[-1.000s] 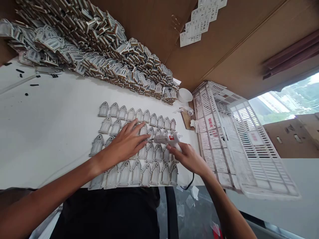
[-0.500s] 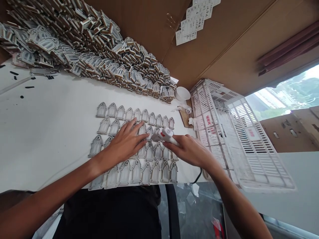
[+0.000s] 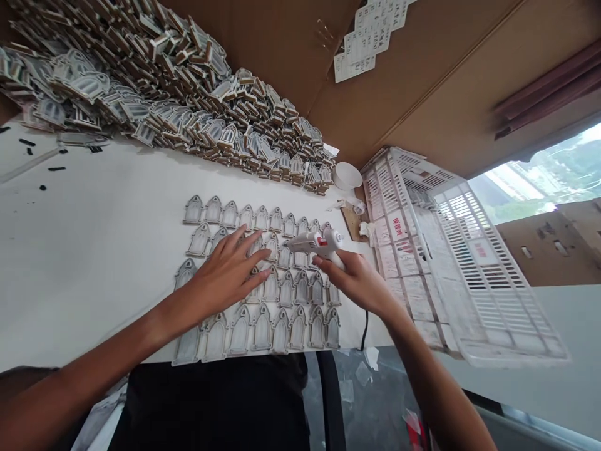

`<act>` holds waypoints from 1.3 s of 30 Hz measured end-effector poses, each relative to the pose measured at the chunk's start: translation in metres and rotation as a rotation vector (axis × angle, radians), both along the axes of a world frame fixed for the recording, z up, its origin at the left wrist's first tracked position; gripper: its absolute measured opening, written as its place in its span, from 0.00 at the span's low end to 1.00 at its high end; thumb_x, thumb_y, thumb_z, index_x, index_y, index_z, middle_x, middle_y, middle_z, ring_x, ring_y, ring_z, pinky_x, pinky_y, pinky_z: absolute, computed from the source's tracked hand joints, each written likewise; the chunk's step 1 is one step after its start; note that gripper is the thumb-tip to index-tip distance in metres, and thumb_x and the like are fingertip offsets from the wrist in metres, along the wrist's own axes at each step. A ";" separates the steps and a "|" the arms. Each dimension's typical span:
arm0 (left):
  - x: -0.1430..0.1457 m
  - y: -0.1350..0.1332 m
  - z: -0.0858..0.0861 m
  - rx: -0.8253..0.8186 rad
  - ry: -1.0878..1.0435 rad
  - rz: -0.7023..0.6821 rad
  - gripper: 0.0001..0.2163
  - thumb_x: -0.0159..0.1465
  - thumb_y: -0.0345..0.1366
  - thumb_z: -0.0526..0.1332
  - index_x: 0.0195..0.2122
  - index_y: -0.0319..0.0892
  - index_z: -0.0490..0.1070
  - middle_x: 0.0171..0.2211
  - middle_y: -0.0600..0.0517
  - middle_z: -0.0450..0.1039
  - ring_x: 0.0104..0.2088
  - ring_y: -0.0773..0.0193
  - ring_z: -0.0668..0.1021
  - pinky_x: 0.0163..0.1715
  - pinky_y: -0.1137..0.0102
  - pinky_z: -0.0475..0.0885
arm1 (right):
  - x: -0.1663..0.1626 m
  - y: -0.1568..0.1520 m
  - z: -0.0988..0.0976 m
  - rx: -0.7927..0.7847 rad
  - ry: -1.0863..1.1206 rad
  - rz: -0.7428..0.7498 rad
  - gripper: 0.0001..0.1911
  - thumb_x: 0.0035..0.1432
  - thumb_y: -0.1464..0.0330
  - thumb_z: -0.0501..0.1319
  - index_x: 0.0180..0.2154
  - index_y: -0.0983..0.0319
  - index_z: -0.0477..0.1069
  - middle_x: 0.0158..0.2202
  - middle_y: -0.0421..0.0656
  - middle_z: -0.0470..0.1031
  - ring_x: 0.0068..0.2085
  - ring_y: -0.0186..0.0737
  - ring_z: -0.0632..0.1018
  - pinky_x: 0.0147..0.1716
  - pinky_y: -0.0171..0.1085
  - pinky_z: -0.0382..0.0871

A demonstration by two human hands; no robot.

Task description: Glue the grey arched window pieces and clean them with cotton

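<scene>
Arched frames (image 3: 261, 329) lie flat in 4 rows on the white table (image 3: 117, 250), lined up closely, presumably so each is easy to reach. Left hand (image 3: 230, 269) spreads its fingers over the middle rows — perhaps for steadying, though whether it presses down I can't tell. Right hand (image 3: 359, 275) curls around a glue gun (image 3: 307, 243), nozzle pointing left, just over row 2; that grip seems to suit careful aiming. The cord (image 3: 365, 332) hangs below — clear of the frames.
</scene>
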State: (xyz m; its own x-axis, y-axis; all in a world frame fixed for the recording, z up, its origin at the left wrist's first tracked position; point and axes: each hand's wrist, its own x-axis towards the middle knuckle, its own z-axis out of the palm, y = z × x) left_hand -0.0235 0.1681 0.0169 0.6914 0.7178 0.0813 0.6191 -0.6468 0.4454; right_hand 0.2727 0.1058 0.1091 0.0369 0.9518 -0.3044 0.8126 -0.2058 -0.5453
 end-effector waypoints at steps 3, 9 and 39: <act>-0.005 0.003 -0.001 0.025 0.009 0.020 0.26 0.81 0.55 0.50 0.72 0.54 0.72 0.81 0.44 0.57 0.81 0.34 0.53 0.74 0.34 0.63 | -0.010 0.008 -0.012 0.017 0.019 -0.024 0.29 0.71 0.41 0.57 0.27 0.55 0.61 0.23 0.39 0.67 0.28 0.40 0.68 0.30 0.40 0.55; -0.003 0.005 -0.004 0.075 0.018 0.023 0.24 0.82 0.53 0.51 0.71 0.54 0.75 0.80 0.42 0.57 0.81 0.30 0.54 0.73 0.33 0.64 | -0.019 0.016 -0.021 0.031 -0.041 -0.021 0.27 0.71 0.44 0.57 0.27 0.55 0.62 0.23 0.40 0.69 0.27 0.42 0.70 0.31 0.40 0.56; -0.004 0.013 -0.008 0.028 -0.068 0.026 0.23 0.81 0.55 0.51 0.65 0.57 0.80 0.78 0.46 0.62 0.81 0.34 0.55 0.74 0.36 0.62 | -0.008 0.015 0.012 -0.065 -0.013 0.080 0.30 0.72 0.41 0.58 0.28 0.56 0.66 0.23 0.38 0.65 0.27 0.38 0.67 0.28 0.39 0.57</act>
